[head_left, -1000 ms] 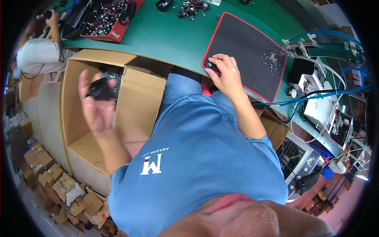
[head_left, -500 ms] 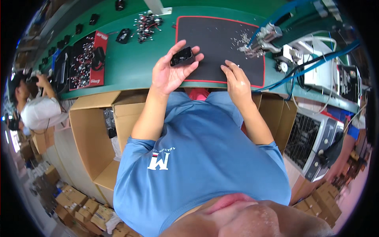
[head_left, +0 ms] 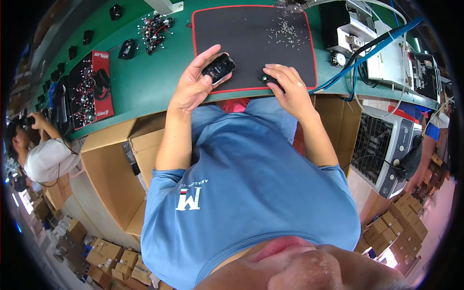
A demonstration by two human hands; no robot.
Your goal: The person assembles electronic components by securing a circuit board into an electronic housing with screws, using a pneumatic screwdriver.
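Over the near part of a black mat with a red border [head_left: 227,29], my left hand [head_left: 192,89] grips a black plastic housing [head_left: 219,68] between thumb and fingers. The housing is tilted, and details in its hollow are too small to make out. To its right, my right hand [head_left: 289,87] is closed in a pinch on a small dark part [head_left: 264,78] with a pale, greenish spot; the fingers cover most of it. Small screws [head_left: 288,35] lie scattered on the mat beyond my right hand.
Wired parts [head_left: 153,33] are heaped left of the mat, near a black housing [head_left: 126,49]. A red box [head_left: 101,79] holds more. At right are blue hoses [head_left: 372,54] and a white machine [head_left: 386,67]. A metal tool [head_left: 290,5] hangs at the top edge. Another person [head_left: 50,157] works far left.
My left hand has turned the housing. A small dark part now shows in my right fingers. The hanging metal tool is farther away, off the screws, and the whole view has shifted.
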